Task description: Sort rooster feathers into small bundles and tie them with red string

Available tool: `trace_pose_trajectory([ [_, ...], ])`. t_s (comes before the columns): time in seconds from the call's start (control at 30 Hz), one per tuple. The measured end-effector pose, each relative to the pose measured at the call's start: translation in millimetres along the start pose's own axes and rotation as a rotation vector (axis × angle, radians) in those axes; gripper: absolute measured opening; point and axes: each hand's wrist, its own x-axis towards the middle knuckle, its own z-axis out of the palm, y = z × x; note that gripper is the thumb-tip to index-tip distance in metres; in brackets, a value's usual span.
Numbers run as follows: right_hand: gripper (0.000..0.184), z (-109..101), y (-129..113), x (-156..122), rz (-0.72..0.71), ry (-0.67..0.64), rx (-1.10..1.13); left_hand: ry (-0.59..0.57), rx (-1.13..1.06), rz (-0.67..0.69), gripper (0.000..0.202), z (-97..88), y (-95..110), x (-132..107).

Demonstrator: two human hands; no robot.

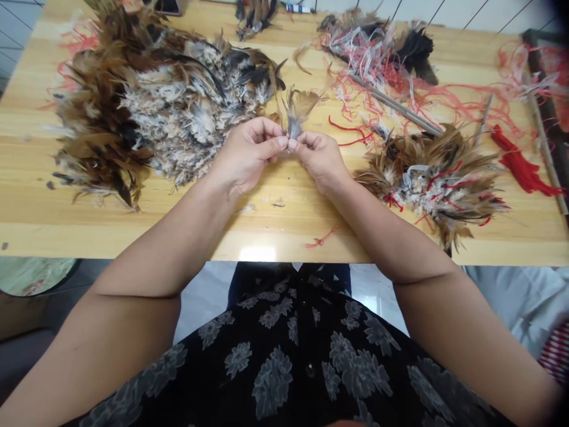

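Fingers [278,144] of my left hand [246,151] and right hand [322,157] pinch a small feather tuft [295,118] above the tabletop [275,222].

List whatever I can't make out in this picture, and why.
All in the head view:
Base of the small feather tuft: hidden by the fingers.
Tabletop under the large feather pile: covered by the feathers.
Dark flat object: cut off by the top edge.
Print on the blue-and-white tube: too small to read.
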Motion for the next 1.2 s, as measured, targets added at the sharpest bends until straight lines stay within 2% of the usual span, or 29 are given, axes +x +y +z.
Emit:
trace_pose_trajectory([
  [0.13,0.074,-0.8,0.9,-0.1,-0.027,-0.037,-0.028,-0.017,0.011,-0.017,0.049,-5.2,-1.8,2.9],
  [0.2,0.075,-0.4,0.5,-0.1,-0.033,-0.038,-0.038,-0.02,0.051,0.024,0.05,-11.8,2.5,5.9],
  [0.27,0.076,-0.1,-0.4,-0.2,-0.028,-0.036,-0.033,0.024,0.122,0.137,0.05,-22.0,11.9,9.3],
  [0.37,0.076,-0.5,-0.6,0.4,-0.015,-0.032,0.003,0.16,0.327,0.36,0.046,-41.1,29.9,13.9],
  [0.43,0.075,-1.5,0.7,1.3,-0.003,-0.021,0.025,0.185,0.503,0.404,0.04,-52.7,37.1,16.0],
  [0.53,0.072,-2.9,3.6,3.0,0.021,0.01,0.036,0.08,0.668,0.285,0.04,-62.6,32.2,18.5],
  [0.63,0.068,-3.2,5.8,4.8,0.013,0.044,0.043,0.019,0.648,0.135,0.045,-62.8,12.6,20.9],
  [0.7,0.067,-3.1,6.9,5.5,0.003,0.057,0.04,0.045,0.587,0.126,0.047,-61.7,-1.0,22.5],
  [0.8,0.065,-2.9,7.9,5.3,-0.002,0.053,0.025,0.028,0.58,0.206,0.046,-63.8,-12.5,24.3],
  [0.97,0.063,-2.0,6.7,1.3,-0.008,0.039,-0.001,-0.079,0.768,0.229,0.044,-67.0,-5.6,21.2],
  [1.2,0.064,1.3,7.3,0.8,-0.008,0.051,-0.009,0.048,0.474,0.237,0.04,-44.0,12.1,4.3],
])
